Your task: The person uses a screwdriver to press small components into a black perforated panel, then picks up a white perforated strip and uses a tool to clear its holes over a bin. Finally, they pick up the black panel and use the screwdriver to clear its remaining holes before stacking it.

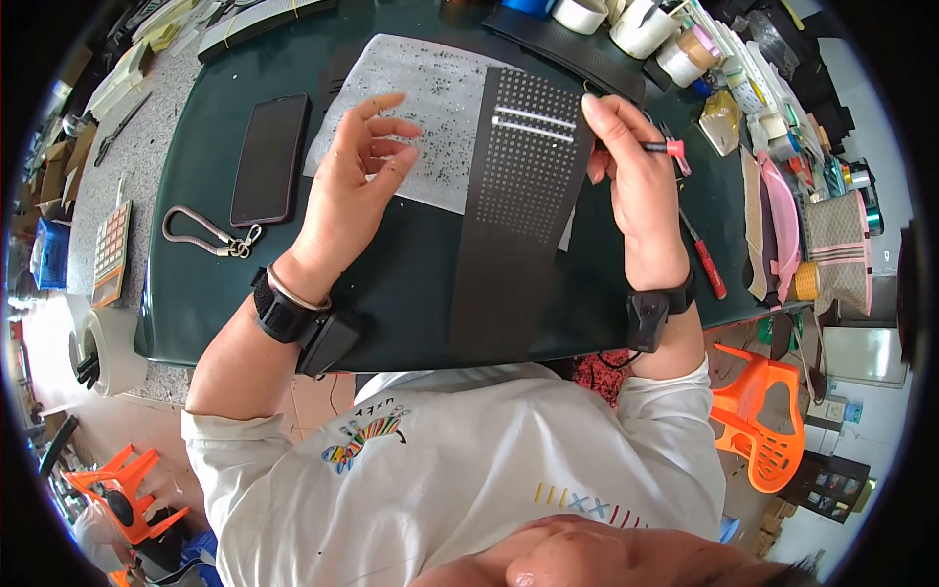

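Note:
A long black strip carries rows of small pale dots and two bright white bars across its upper part. My right hand is closed at the strip's upper right edge, thumb along that edge. A thin black pen-like tool with a pinkish-red end sticks out of the same hand; its other end is hidden. My left hand hovers with bent, parted fingers and nothing between them. Beside and partly under it is a white sheet scattered with tiny dark bits.
Left on the dark green table lie a black phone and a coiled cord with a clasp. A red-handled tool lies right. Rolls of tape crowd the back right. A calculator sits far left.

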Available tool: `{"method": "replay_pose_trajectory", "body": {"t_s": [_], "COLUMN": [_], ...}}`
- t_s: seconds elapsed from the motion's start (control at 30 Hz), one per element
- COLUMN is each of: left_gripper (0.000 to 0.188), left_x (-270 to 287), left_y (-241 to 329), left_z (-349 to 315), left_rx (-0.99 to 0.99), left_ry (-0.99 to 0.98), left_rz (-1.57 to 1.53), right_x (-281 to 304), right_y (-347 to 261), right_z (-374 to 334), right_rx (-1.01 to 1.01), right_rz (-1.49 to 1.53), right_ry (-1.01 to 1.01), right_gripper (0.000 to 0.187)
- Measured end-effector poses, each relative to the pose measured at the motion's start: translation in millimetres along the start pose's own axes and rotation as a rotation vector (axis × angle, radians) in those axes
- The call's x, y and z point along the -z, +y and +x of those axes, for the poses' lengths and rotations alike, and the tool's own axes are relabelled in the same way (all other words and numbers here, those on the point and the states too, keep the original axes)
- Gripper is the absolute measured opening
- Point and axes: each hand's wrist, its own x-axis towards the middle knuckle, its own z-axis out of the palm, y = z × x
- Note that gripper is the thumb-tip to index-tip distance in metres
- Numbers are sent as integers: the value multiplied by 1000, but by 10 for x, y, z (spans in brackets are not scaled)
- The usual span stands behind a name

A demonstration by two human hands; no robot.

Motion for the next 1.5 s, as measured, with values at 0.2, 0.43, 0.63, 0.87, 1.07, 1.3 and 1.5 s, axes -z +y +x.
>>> {"method": "replay_pose_trajectory", "body": {"t_s": [0.2, 0.43, 0.63, 0.87, 1.07, 1.3, 1.5], "left_gripper": [18, 16, 18, 17, 19, 15, 17], "left_x": [125, -35, -103, 86, 48, 139, 146], "left_y": [-19, 91, 107, 7, 41, -39, -3], "left_z": [-13, -64, -60, -22, -44, -27, 60], "left_rx": [104, 128, 16, 102, 27, 87, 220], "left_ry": [-196, -129, 36, -140, -119, -117, -106], "left_rz": [252, 35, 144, 264, 261, 285, 104], "right_x": [80, 70, 85, 112, 177, 155, 143], "right_y": [119, 132, 175, 203, 257, 266, 205], "right_z": [62, 62, 104, 117, 131, 130, 120], "right_rx": [20, 1, 16, 43, 28, 33, 71], "right_rz": [167, 218, 267, 268, 276, 284, 239], "right_ry": [-23, 36, 22, 60, 69, 73, 44], "right_gripper": [22, 21, 21, 22, 21, 21, 22]}}
